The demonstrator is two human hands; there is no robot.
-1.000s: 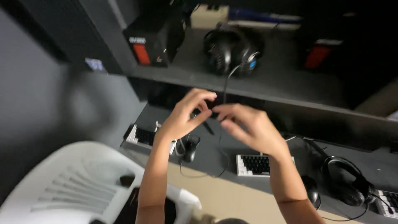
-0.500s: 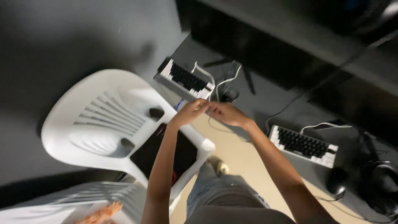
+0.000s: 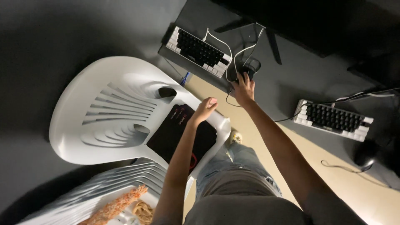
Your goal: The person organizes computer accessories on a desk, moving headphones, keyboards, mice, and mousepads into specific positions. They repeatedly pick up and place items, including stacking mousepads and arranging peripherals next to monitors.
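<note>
My right hand [image 3: 244, 86] reaches to the dark desk and rests on a black mouse [image 3: 250, 70] with a coiled cable, just right of a black-and-white keyboard [image 3: 199, 51]. My left hand [image 3: 206, 109] hovers loosely curled above the edge of a white plastic chair [image 3: 108, 112], over a black mouse pad [image 3: 181, 132] lying on the seat. Nothing shows in the left hand.
A second black-and-white keyboard [image 3: 332, 119] lies on the desk at right, with a dark mouse [image 3: 365, 157] and cable beyond it. A stack of white chairs [image 3: 104, 187] at bottom left carries food on a plate [image 3: 125, 204]. The floor under the desk is tan.
The view swung down from the shelf and headphones to the chair and desk. My hands, held together before, have separated; the right went out to the mouse.
</note>
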